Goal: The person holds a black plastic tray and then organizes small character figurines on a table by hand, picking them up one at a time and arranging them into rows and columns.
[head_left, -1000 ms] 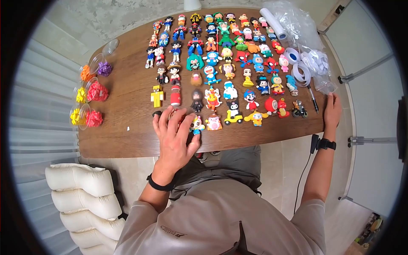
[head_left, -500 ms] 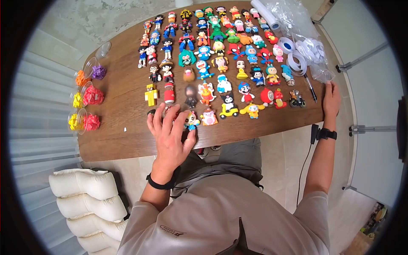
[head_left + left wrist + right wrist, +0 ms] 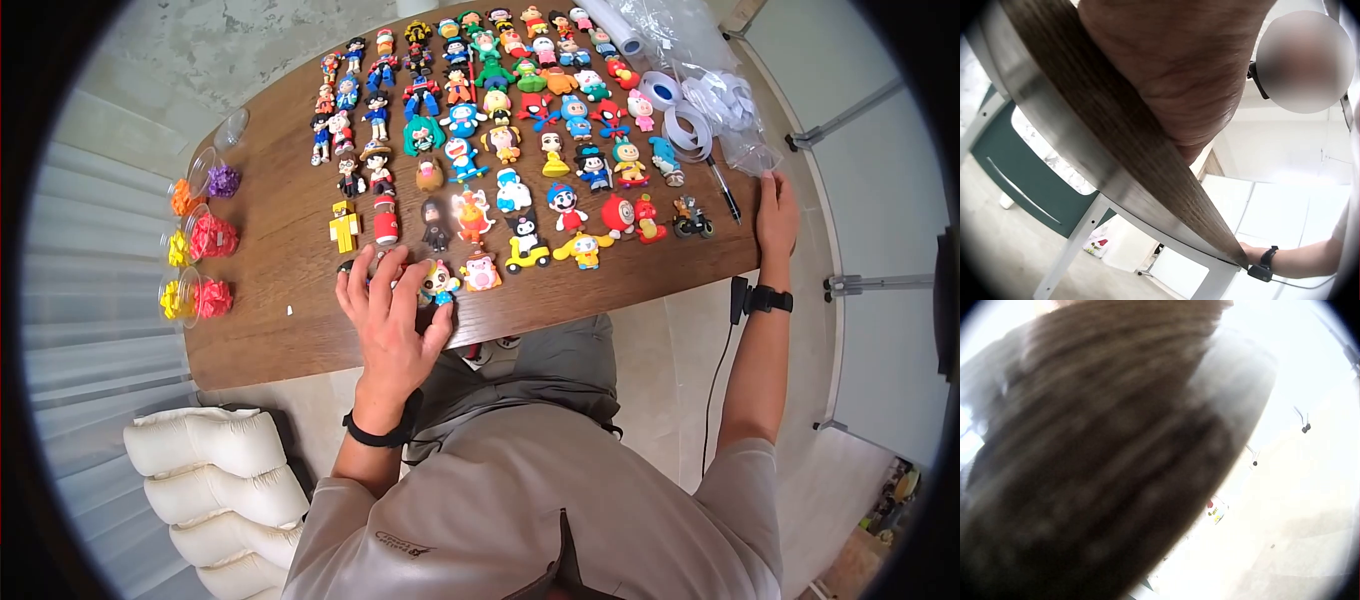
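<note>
My left hand lies over the front-left end of the figurine rows in the head view. Its spread, slightly bent fingers partly hide a few small figures under them. Beside the thumb stands a blue-and-white figurine, with a pink pig-like figurine to its right. Just beyond the fingertips are a red can-shaped figure and a yellow blocky figure. My right hand rests on the table's right edge, fingers extended, near a black pen.
Many figurines fill the wooden table in rows. Clear cups with yellow and red pieces stand at the left edge. Tape rolls and a plastic bag lie at the back right. A cream padded chair stands front left.
The head view has turned slightly, so the table and figurines appear shifted left. My left hand stays over the same figures, and my right hand remains at the table edge.
</note>
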### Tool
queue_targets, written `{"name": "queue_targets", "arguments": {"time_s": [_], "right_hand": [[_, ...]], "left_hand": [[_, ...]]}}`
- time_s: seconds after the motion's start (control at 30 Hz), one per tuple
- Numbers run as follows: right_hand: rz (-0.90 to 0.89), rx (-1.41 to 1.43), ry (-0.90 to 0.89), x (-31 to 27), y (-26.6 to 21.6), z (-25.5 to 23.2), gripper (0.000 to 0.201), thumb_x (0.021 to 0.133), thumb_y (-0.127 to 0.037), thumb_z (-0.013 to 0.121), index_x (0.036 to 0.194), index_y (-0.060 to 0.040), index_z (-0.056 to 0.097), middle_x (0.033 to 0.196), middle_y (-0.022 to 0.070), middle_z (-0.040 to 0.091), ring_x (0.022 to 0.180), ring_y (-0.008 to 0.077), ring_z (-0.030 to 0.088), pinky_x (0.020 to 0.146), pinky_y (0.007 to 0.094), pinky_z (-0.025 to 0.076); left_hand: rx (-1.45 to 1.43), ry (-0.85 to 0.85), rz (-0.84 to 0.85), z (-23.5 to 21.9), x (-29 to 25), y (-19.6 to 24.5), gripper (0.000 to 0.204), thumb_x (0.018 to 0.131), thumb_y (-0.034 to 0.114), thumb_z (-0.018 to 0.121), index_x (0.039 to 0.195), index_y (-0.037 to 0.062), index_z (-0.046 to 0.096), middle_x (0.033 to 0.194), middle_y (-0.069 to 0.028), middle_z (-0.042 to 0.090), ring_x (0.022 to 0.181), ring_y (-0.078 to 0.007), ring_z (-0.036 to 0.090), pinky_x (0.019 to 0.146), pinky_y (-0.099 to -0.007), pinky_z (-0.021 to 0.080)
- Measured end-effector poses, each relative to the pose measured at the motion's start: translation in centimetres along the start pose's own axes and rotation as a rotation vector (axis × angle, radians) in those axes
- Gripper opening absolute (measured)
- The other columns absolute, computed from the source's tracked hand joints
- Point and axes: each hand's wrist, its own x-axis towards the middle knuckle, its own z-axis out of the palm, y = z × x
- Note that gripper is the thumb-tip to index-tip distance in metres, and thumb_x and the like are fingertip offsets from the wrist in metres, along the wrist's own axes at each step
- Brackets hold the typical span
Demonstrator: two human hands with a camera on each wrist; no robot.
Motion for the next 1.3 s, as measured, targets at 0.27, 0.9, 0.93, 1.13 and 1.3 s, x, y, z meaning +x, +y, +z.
{"name": "queue_targets", "arguments": {"time_s": [0.27,0.9,0.93,1.13,1.3], "right_hand": [[-0.004,0.002,0.02,0.1,0.1,0.1,0.059,0.099,-0.051,0.052,0.129,-0.0014,0.064,0.125,0.0215,0.068,0.119,0.0376,0.063,0.104,0.043,0.046],[0.001,0.031,0.045,0.2,1.0,0.2,0.059,0.097,-0.056,0.051,0.124,-0.0069,0.067,0.121,0.018,0.07,0.118,0.0372,0.062,0.103,0.0445,0.044],[-0.008,0.028,0.048,0.3,1.2,0.3,0.059,0.097,-0.056,0.051,0.125,-0.0071,0.068,0.121,0.0182,0.07,0.118,0.0376,0.062,0.103,0.0447,0.044],[-0.009,0.01,0.073,0.3,1.3,0.5,0.061,0.095,-0.059,0.051,0.125,-0.0077,0.068,0.121,0.0187,0.07,0.118,0.0398,0.061,0.104,0.0468,0.043],[-0.004,0.026,0.065,0.4,1.7,0.7,0.061,0.095,-0.06,0.051,0.126,-0.0092,0.068,0.121,0.019,0.07,0.118,0.0401,0.061,0.104,0.0475,0.043]], "left_hand": [[-0.001,-0.003,0.003,0.0,0.1,0.1,0.052,0.074,0.024,0.077,0.122,0.0104,0.064,0.137,-0.0119,0.056,0.138,-0.0413,0.038,0.115,-0.0577,0.024],[-0.054,-0.12,0.244,2.5,6.9,11.1,0.048,0.077,0.025,0.083,0.12,0.0125,0.067,0.135,-0.0086,0.056,0.135,-0.0358,0.042,0.112,-0.0588,0.026],[-0.052,-0.132,0.251,2.9,7.2,11.5,0.048,0.078,0.025,0.082,0.121,0.0127,0.067,0.135,-0.0082,0.056,0.135,-0.0357,0.042,0.113,-0.0594,0.025],[-0.051,-0.218,0.266,3.7,6.7,11.9,0.047,0.077,0.02,0.083,0.12,0.013,0.066,0.134,-0.0061,0.059,0.136,-0.0349,0.043,0.113,-0.0628,0.023],[-0.095,-0.219,0.285,3.2,6.4,12.4,0.053,0.076,0.019,0.084,0.124,0.0127,0.063,0.123,-0.0054,0.065,0.132,-0.0312,0.048,0.113,-0.0627,0.022]]}}
